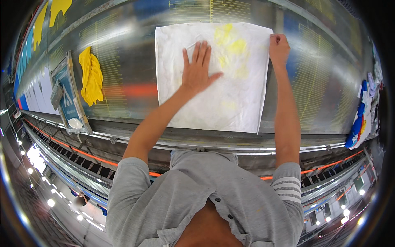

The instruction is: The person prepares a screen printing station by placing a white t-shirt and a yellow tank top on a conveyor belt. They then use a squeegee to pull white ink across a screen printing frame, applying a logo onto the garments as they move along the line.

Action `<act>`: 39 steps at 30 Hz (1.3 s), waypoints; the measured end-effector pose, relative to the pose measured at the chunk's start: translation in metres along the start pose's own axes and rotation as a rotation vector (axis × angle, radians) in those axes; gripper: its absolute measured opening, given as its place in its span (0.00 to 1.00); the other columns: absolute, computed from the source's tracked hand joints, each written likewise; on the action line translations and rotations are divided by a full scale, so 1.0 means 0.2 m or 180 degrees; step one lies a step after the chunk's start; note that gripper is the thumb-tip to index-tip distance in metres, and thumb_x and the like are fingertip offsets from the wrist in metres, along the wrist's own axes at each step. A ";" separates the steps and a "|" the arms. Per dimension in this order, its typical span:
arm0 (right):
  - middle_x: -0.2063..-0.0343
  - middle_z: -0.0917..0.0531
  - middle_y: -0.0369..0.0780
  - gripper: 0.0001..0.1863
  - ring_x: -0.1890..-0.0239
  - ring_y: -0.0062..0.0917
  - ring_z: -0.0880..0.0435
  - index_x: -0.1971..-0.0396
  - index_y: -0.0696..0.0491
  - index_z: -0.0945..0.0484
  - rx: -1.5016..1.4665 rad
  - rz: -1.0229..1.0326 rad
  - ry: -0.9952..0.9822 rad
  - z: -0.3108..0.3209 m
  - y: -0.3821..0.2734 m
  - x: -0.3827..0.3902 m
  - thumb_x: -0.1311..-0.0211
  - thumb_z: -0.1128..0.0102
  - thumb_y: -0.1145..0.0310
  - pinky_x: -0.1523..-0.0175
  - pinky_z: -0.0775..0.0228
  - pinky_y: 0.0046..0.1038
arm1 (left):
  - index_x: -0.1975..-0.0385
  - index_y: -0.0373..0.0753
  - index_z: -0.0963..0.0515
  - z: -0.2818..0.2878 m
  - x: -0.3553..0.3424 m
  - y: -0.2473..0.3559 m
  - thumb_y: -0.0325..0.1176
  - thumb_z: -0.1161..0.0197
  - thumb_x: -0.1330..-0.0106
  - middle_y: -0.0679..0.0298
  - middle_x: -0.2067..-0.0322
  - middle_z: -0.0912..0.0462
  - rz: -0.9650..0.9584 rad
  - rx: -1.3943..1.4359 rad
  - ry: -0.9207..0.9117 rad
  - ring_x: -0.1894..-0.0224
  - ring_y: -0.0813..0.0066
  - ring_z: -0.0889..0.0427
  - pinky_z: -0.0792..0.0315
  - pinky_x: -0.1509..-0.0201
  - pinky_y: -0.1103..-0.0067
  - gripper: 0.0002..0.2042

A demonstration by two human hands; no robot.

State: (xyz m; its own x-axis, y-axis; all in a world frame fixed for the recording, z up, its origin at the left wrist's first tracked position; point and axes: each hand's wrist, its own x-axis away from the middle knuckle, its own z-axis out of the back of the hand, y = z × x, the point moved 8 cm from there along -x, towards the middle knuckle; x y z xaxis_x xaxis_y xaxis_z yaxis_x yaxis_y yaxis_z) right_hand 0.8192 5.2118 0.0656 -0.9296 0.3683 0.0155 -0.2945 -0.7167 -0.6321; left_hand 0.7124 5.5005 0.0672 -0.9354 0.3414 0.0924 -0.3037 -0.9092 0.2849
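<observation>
A white cloth [222, 105] with pale yellow stains lies spread on the long metal table, its lower edge close to the table's near edge. My left hand [198, 70] rests flat on the cloth, left of its middle, with the fingers stretched and the thumb apart. At the cloth's far right corner my right hand [279, 47] is closed, pinching that corner between the fingers. Left of the cloth lies a crumpled yellow cloth [91, 76]. Beyond it stands a framed printing screen [68, 94] with a teal mesh and a white lump near its lower end.
The metal table [317, 82] bears rows of yellow ruled lines. Yellow cut shapes [59, 10] lie at the far left. Blue, white and red fabric pieces [362, 117] hang at the right end. A rail [197, 145] runs along the near edge. Another person [80, 200] stands away at lower left.
</observation>
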 end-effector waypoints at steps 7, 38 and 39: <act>0.73 0.17 0.42 0.14 0.69 0.30 0.19 0.65 0.58 0.21 -0.0420 -0.0313 -0.0035 0.02 0.02 -0.02 0.42 0.38 0.62 0.60 0.29 0.30 | 0.33 0.38 0.40 -0.01 0.25 0.01 0.55 0.42 0.38 0.54 0.30 0.47 -0.0030 -0.0019 0.0202 0.27 0.53 0.53 0.62 0.30 0.45 0.37; 0.71 0.19 0.32 0.09 0.66 0.13 0.24 0.63 0.58 0.18 -0.2240 -0.0282 -0.0750 0.06 -0.03 -0.07 0.45 0.34 0.79 0.60 0.34 0.16 | 0.70 0.33 0.21 0.47 -0.34 -1.01 0.26 0.31 0.46 0.71 0.81 0.27 0.1057 0.2268 0.0777 0.78 0.84 0.34 0.38 0.72 0.83 0.07; 0.71 0.20 0.32 0.09 0.67 0.13 0.24 0.63 0.58 0.18 -0.2174 -0.0289 -0.0702 0.02 0.00 -0.09 0.46 0.34 0.79 0.60 0.34 0.16 | 0.71 0.33 0.21 0.44 -0.35 -1.02 0.25 0.31 0.47 0.71 0.81 0.27 0.1123 0.2203 0.0776 0.77 0.84 0.34 0.37 0.72 0.83 0.06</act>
State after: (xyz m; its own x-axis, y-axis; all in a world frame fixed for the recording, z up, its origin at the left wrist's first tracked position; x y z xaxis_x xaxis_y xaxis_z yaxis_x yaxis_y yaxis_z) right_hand 0.8345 5.2030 0.0679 -0.9524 0.2291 0.2012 -0.2352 -0.1323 -0.9629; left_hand 0.8565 5.6834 0.0867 -0.9925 -0.0717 0.0993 0.1225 -0.5729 0.8104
